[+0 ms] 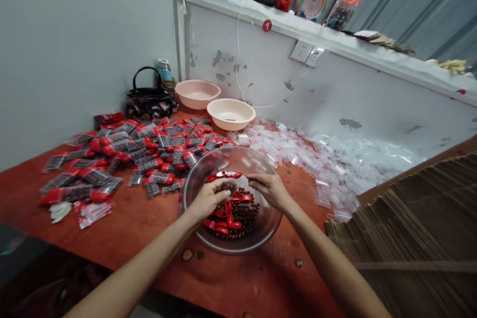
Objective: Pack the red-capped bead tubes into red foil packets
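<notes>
A clear plastic bowl (269,231) stands on the red table in front of me, with small brown balls (248,221) and glossy red plastic caps (234,222) inside. Over the bowl, my left hand (210,198) is closed on a small clear case of brown balls (230,187), its outline partly covered by the fingers. Just to the right of it, my right hand (271,189) is pinched shut above the bowl; what its fingertips hold, if anything, is too small to tell. More red caps lie near the bowl's far side.
Filled clear cases with red caps (160,146) are heaped at the left. Clear empty cases (298,151) spread along the wall at the right. Two pale basins (231,114) and a black handbag (149,97) stand at the back. Stacked brown cardboard (417,228) borders the right side.
</notes>
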The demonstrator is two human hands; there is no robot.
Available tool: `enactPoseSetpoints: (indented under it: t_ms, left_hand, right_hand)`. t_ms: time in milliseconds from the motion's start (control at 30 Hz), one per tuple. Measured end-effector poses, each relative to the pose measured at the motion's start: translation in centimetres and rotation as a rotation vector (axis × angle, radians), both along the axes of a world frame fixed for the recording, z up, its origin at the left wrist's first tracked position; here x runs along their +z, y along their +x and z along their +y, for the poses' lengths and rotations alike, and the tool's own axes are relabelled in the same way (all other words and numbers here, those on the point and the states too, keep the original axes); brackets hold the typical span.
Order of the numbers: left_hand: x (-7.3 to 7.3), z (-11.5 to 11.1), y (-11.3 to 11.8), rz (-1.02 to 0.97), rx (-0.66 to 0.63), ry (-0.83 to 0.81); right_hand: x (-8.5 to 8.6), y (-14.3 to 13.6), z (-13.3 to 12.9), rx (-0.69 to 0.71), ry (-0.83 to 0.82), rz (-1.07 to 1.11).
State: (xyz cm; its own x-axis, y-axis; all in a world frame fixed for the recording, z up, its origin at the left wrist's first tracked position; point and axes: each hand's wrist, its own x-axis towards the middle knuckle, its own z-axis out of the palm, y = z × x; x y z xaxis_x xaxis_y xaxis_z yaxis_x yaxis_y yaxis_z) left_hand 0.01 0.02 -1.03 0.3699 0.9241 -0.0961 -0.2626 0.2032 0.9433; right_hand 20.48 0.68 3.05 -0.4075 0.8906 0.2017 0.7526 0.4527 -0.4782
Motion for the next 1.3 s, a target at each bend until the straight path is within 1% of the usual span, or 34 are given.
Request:
enactPoseSetpoints:
  t_ms: [33,67,100,167,233,333,467,567,700,767,867,933,1000,1067,1100,1133,1233,1267,1300]
  left_hand:
    - [-0.2,0.1,0.0,0.026,-0.011,0.041]
    - [-0.4,0.2,0.0,0.05,-0.024,0.084]
    - [-0.6,0.2,0.0,0.07,-0.038,0.126]
    - [-0.8,0.4,0.0,0.099,-0.058,0.189]
    - [-1.0,0.5,0.0,0.108,-0.065,0.218]
    - [-0.9,0.4,0.0,0.114,-0.066,0.218]
    - [-0.6,0.3,-0.1,0.121,-0.067,0.194]
    - [-0.4,0.3,0.0,0.122,-0.077,0.18]
    - [-0.1,0.3,0.0,0.116,-0.059,0.16]
    - [0.0,0.3,-0.1,0.123,-0.048,0.136]
    - [0.2,0.1,-0.1,0.096,-0.034,0.071]
    - [0.2,-0.1,-0.1,0.054,0.034,0.02]
    - [0.2,-0.2,-0.1,0.048,0.103,-0.005]
    - [0.2,-0.2,-0.3,0.113,0.07,-0.007]
    - [0.1,-0.1,-0.3,0.14,0.057,-0.01]
    - [0.1,0.0,-0.3,0.156,0.061,-0.01]
    - [0.0,0.1,-0.4,0.228,0.054,0.018]
    - [0.0,0.1,-0.3,0.26,0.033,0.028]
    - [0.1,0.1,-0.3,0.293,0.014,0.033]
  right_hand:
    - [0.5,-0.1,0.1,-0.007,0.043,0.136]
    - [1.0,-0.4,0.1,0.007,0.074,0.216]
    - [1.3,-0.8,0.1,0.036,0.097,0.251]
    - [1.8,-1.7,0.1,0.111,0.139,0.233]
    - [1.8,-2.4,0.1,0.181,0.174,0.161]
    - [1.5,-2.7,0.2,0.222,0.2,0.104]
    - [1.3,-2.2,0.2,0.191,0.173,0.175]
    - [1.4,-2.1,0.1,0.179,0.156,0.216]
    - [1.7,-2.5,0.1,0.214,0.148,0.171]
    - [1.8,-2.4,0.2,0.191,0.136,0.21]
    - [1.7,-1.5,0.0,0.091,0.103,0.333]
    - [1.4,-0.3,-0.5,0.028,0.05,0.39]
    - [0.9,1.1,-1.2,0.01,-0.04,0.394]
    - [0.2,2.9,-1.8,-0.02,-0.094,0.386]
    - [-0.2,3.9,-2.1,-0.078,-0.083,0.402]
    - [-0.6,5.0,-2.2,-0.181,-0.048,0.419]
    - [-2.0,8.6,-1.8,-0.566,0.065,0.399]
    - [-2.5,9.8,-1.3,-0.654,0.071,0.366]
    - [-3.0,10.9,-0.8,-0.702,0.061,0.329]
